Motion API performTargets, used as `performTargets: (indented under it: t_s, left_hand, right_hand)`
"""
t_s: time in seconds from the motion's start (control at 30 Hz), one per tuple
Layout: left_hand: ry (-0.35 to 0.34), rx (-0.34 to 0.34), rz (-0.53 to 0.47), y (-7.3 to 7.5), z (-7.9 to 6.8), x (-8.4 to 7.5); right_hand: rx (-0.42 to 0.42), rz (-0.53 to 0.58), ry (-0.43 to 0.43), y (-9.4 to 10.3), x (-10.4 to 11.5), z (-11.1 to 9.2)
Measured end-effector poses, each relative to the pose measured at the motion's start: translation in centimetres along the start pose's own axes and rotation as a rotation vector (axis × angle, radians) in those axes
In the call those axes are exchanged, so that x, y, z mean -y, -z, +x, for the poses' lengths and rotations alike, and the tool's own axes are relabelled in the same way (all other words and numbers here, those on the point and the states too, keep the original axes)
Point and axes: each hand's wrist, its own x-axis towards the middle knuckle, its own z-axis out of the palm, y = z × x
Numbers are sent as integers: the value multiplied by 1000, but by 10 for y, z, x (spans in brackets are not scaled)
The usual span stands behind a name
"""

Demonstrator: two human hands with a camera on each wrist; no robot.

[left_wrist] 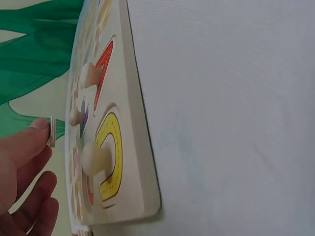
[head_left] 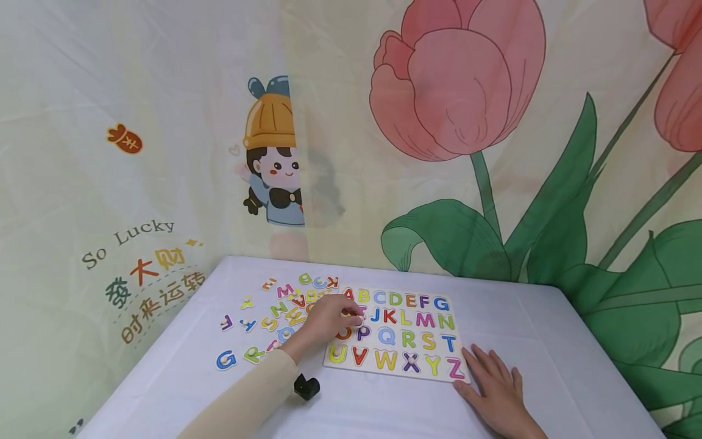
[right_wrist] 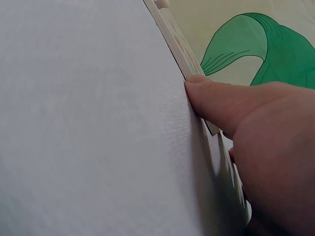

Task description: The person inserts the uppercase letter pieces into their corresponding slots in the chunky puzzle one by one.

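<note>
My left hand [head_left: 325, 318] is over the left part of a wooden alphabet puzzle board [head_left: 400, 375], around its second row. Between thumb and fingertip it pinches a thin wooden puzzle piece [left_wrist: 52, 132], seen edge-on in the left wrist view; which letter it is, I cannot tell. Knobs stand up on a yellow U [left_wrist: 116, 162], a red V [left_wrist: 103, 73] and a purple X [head_left: 411, 363]. At the lower right corner, beside the pink Z [head_left: 455, 368], my right hand [head_left: 496, 387] rests with fingers spread. Its thumb [right_wrist: 211, 101] touches the board's edge.
Loose letter pieces lie scattered left of the board, among them a blue G [head_left: 225, 360], a green R [head_left: 253, 355] and a purple F [head_left: 226, 322]. A small black object [head_left: 306, 387] shows beside the left sleeve. Patterned curtains [head_left: 340, 122] hang behind the white table [head_left: 526, 323].
</note>
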Motion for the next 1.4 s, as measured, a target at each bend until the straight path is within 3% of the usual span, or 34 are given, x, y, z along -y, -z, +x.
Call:
performTargets:
  t_s: [0.3,0.6,1.4]
  left_hand:
    - [57,41,-23,-18,23,-13]
    - [65,44,-52,-28,39,-8]
    - [50,54,-66,-37,46,-4]
  right_hand:
    - [-5,4,-3,-1,-1,0]
    - [-2,8,-13,-2,-1,0]
    - [-6,-4,-7,0,2,0]
